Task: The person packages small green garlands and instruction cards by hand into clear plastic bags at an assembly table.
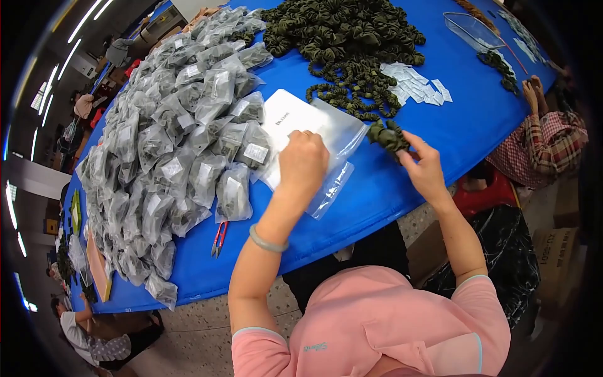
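Observation:
My left hand (pixel 304 162) is closed over a stack of clear plastic bags (pixel 342 135), its fingers pinching at the top bag; the fingertips are partly hidden. Under and beside it lies a white printed sheet or bag (pixel 289 112). In my right hand (pixel 422 168) a dark green fabric scrunchie (pixel 386 136) is gripped between thumb and fingers, just right of the bags. Beyond it, loose scrunchies (pixel 355 94) trail from a large heap (pixel 342 31). Small white labels (pixel 418 85) are spread beside them.
Many filled, labelled bags (pixel 169 125) are piled on the left of the blue table (pixel 377 195). Red-handled thread snips (pixel 220 239) lie near the front edge. A wire basket (pixel 471 31) stands at far right, near a person in a checked sleeve (pixel 556 141). Other people sit at left.

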The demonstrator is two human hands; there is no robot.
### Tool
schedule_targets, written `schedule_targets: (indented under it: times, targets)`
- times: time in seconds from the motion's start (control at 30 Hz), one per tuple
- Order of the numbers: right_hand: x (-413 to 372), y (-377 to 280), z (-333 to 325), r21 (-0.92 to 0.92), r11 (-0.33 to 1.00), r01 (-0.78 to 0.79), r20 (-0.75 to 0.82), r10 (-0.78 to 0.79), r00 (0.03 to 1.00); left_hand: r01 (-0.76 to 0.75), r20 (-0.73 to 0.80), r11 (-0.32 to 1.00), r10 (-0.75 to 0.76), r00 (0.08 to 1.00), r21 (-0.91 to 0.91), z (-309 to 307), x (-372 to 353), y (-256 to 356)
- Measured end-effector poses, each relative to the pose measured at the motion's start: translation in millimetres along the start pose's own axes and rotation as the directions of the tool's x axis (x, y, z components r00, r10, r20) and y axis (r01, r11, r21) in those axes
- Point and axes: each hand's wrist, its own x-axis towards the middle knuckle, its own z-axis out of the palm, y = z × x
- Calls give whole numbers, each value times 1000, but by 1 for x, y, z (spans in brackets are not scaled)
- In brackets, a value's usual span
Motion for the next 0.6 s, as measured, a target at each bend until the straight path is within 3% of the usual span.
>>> schedule_targets:
  times: [0.07, 0.2, 0.27, 0.33, 0.37, 0.43, 0.5, 0.53, 0.6]
  targets:
    - [-15, -9, -5, 221, 974, 39, -85, -20, 996, -134, 58, 991, 134, 989, -6, -8, -17, 34]
    - [-53, -25, -3, 202, 967, 152, -110, -132, 985, -142, 178, 980, 165, 970, -137, 6, -47, 62]
    - [-61, -23, 3, 31, 934, 355, -112, -350, 930, -128, 180, 976, 160, 971, -176, 11, -53, 64]
    - [-66, -19, 7, -131, 831, 541, -66, -552, 831, -41, 226, 949, 117, 967, -314, 14, -58, 65]
    - [-69, -16, 8, -175, 816, 550, 18, -556, 831, -41, 227, 948, 117, 967, -315, 13, -59, 64]
    - [-74, -6, 12, -220, 797, 562, 100, -555, 826, 338, 343, 811, -181, 922, -478, 7, -57, 56]
    - [-76, 5, 20, -346, 705, 619, 262, -561, 785, 648, 500, 521, -414, 761, -556, 3, -55, 50]
    - [-76, 4, 21, -344, 704, 621, 264, -563, 783, 649, 498, 520, -416, 760, -555, 2, -55, 50]
    - [-75, 2, 26, -363, 670, 647, 306, -570, 762, 499, 375, 675, -336, 864, -543, -1, -58, 52]
